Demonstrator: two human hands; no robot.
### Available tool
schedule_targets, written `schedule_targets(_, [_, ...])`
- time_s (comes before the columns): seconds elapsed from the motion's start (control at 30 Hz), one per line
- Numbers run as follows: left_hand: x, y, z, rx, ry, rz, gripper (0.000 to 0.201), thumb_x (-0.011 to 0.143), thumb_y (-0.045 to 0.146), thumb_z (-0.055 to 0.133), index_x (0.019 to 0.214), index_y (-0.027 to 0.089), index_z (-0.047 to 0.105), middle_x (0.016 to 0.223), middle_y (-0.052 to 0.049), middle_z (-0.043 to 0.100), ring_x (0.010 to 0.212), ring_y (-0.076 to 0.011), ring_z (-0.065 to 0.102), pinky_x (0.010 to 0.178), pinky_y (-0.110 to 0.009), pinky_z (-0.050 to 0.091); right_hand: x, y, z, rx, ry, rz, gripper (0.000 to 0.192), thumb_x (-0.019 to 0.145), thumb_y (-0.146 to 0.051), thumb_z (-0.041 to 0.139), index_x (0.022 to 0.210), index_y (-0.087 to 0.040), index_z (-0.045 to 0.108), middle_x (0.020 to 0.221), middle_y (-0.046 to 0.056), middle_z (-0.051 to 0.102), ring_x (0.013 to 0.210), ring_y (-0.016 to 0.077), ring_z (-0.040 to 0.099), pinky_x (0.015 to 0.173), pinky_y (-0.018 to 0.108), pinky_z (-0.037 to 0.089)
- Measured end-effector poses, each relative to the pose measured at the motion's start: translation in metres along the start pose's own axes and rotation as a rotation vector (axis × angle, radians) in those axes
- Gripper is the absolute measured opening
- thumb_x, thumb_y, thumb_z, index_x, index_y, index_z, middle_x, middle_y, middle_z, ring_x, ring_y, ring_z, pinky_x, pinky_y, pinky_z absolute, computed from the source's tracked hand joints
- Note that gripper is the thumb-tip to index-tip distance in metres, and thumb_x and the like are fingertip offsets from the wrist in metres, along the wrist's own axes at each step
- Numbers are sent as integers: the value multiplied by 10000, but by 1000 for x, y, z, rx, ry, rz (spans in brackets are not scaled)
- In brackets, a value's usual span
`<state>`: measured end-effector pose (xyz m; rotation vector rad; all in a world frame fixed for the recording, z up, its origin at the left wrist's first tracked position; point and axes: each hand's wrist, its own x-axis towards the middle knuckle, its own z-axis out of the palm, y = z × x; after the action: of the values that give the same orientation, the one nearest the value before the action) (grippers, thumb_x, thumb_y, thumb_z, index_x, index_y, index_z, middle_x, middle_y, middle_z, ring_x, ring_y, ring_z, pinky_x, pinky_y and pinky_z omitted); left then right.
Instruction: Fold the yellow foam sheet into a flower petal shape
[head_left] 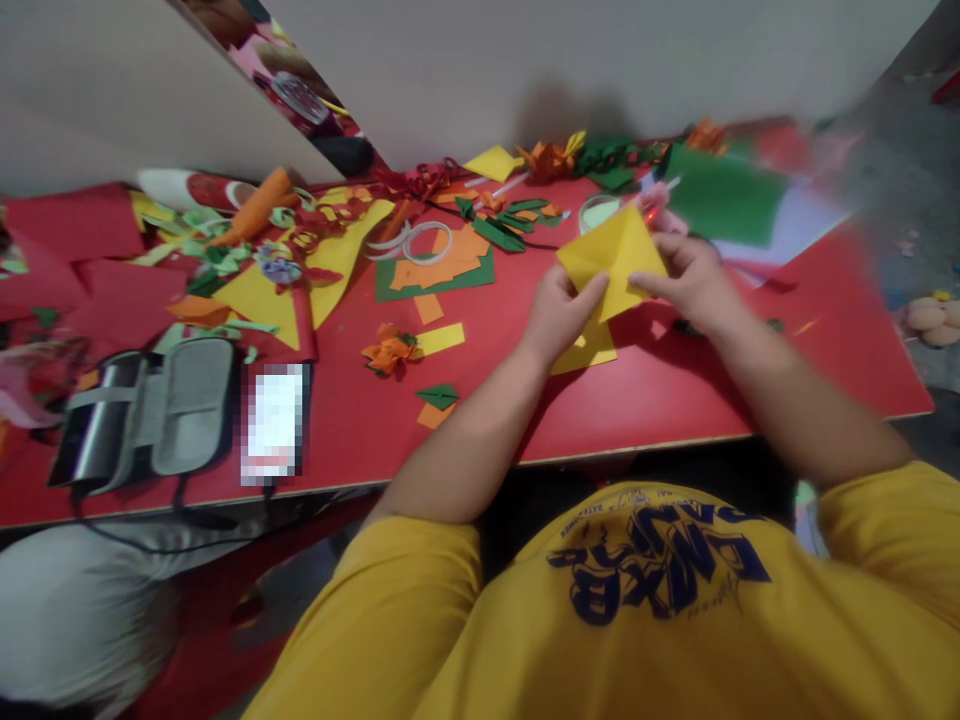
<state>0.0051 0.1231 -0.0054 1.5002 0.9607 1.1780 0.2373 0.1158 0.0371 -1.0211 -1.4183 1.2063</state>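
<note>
Single head view, downward and forward over red table (660, 400), close.

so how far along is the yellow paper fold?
Done: orange paper flower lies finished on the red table, more folded pieces at the far edge. In hand: left hand and right hand hold a creased yellow sheet, only partly folded. Left: its remaining folds; another yellow piece lies flat under it.

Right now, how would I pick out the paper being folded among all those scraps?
Find the long red table strewn with paper cuttings, then look right of centre where two bare hands meet. The yellow sheet is pinched between the left hand and right hand. Unlike the other scraps lying flat, it is lifted up, creased into a diamond.
</note>
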Motion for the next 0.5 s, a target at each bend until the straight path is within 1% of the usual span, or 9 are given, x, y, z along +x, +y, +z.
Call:
schedule_targets(0.03, [0,3,0,-43,-2,-63,581,978,789,895,1140,232,875,1082,-106,916,889,-229,843,770,-337,674,0,0,-1,-6,17,4,527,744,-573,1132,1016,-270,796,1019,26,850,935,236,794,800,378,716])
schedule_targets(0.07, [0,7,0,-73,-2,-124,558,952,773,923,1092,235,883,1024,-92,910,820,-208,816,689,-311,635,0,1,-3,-10,39,11,460,773,-519,1115,984,-268,793,981,22,835,904,224,780,780,367,703])
schedule_targets(0.1, [-1,11,0,-90,1,-176,534,927,749,951,1077,240,893,1006,-81,909,783,-192,796,629,-290,595,0,1,-4,-12,61,23,408,794,-477,1099,952,-268,786,942,16,818,872,213,763,760,357,689])
schedule_targets(0.17, [-2,17,1,-108,5,-235,504,887,710,993,1080,251,912,1026,-70,920,772,-176,789,578,-262,549,-1,3,-3,-10,96,51,360,816,-434,1079,916,-268,775,897,11,798,836,205,744,731,348,668])
schedule_targets(0.23, [-3,22,1,-109,-2,-242,507,871,713,1007,1058,251,917,997,-65,914,755,-169,781,562,-256,534,-1,4,-1,6,108,68,359,818,-436,1077,921,-263,779,910,17,807,848,213,755,735,356,669])
schedule_targets(0.3, [-4,23,2,-98,-11,-222,531,873,749,1001,1010,244,910,920,-59,886,710,-159,751,555,-262,531,-2,4,1,27,100,72,387,799,-453,1089,925,-253,782,940,27,820,875,222,774,765,368,679])
schedule_targets(0.37, [-4,23,3,-82,-3,-209,553,881,783,985,953,242,896,854,-48,850,679,-148,720,560,-268,539,-2,3,1,36,90,63,409,772,-455,1104,912,-247,781,940,28,821,861,215,771,765,366,673])
schedule_targets(0.43, [-4,21,3,-68,7,-213,555,889,789,976,917,243,883,832,-40,828,683,-145,707,571,-266,550,-2,2,-1,26,86,47,410,747,-433,1120,904,-247,790,926,21,818,828,202,751,738,354,652])
schedule_targets(0.5, [-2,19,3,-77,16,-220,520,892,755,981,935,247,880,846,-34,819,701,-145,705,584,-261,565,0,1,-4,12,92,24,392,741,-396,1127,917,-253,807,936,15,823,827,197,740,736,351,641])
